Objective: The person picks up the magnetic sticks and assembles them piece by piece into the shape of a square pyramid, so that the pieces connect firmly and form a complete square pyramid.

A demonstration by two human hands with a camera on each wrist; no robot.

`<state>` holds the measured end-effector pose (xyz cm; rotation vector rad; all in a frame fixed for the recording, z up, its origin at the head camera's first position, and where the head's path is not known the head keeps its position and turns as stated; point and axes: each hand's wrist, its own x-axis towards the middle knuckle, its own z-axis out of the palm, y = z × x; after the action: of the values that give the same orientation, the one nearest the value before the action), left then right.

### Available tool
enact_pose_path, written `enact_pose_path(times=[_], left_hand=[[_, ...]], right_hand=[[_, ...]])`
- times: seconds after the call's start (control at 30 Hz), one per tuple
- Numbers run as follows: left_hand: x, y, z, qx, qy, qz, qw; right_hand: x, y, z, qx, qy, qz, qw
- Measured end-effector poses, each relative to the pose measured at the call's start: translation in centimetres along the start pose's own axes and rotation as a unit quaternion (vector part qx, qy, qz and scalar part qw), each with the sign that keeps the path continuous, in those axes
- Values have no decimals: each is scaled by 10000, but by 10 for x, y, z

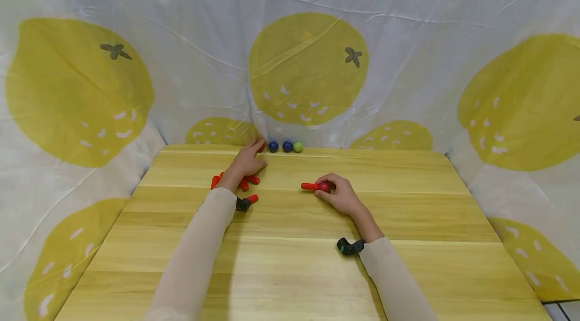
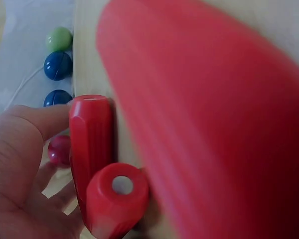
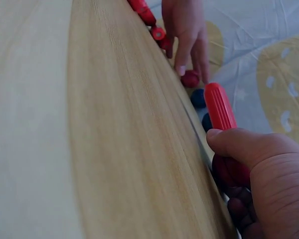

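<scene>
My left hand (image 1: pixel 246 161) reaches to the table's back edge, fingers fairly straight around a dark red ball (image 3: pixel 190 78) at the left end of a row of balls. Beside that ball in the row are two blue balls (image 1: pixel 273 147) and a light green ball (image 1: pixel 297 147). Several red ribbed handles (image 1: pixel 252 179) lie under and beside my left wrist; one looms large in the left wrist view. Over the middle of the table, my right hand (image 1: pixel 344 195) grips a red ball (image 1: pixel 323 187) with a red ribbed handle (image 1: pixel 310 186) pointing left from it. In the right wrist view the thumb lies at the handle's base.
The light wooden table (image 1: pixel 290 260) ends at the back against a white curtain (image 1: pixel 204 59) printed with yellow lemons. Black devices (image 1: pixel 350 247) are worn at both wrists. Another red handle (image 1: pixel 254 198) shows just beside the left wrist's device.
</scene>
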<state>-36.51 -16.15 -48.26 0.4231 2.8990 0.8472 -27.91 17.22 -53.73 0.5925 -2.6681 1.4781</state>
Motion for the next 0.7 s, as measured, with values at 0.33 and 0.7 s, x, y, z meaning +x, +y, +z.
enact_pose_path(times=[0.33, 0.7], left_hand=[[-1, 0, 0, 178, 383, -92, 9991], [-20, 15, -4, -161, 830, 384, 9957]], right_hand=[[1, 0, 2, 68, 46, -89, 9999], [-1, -1, 1, 149, -5, -57, 9999]])
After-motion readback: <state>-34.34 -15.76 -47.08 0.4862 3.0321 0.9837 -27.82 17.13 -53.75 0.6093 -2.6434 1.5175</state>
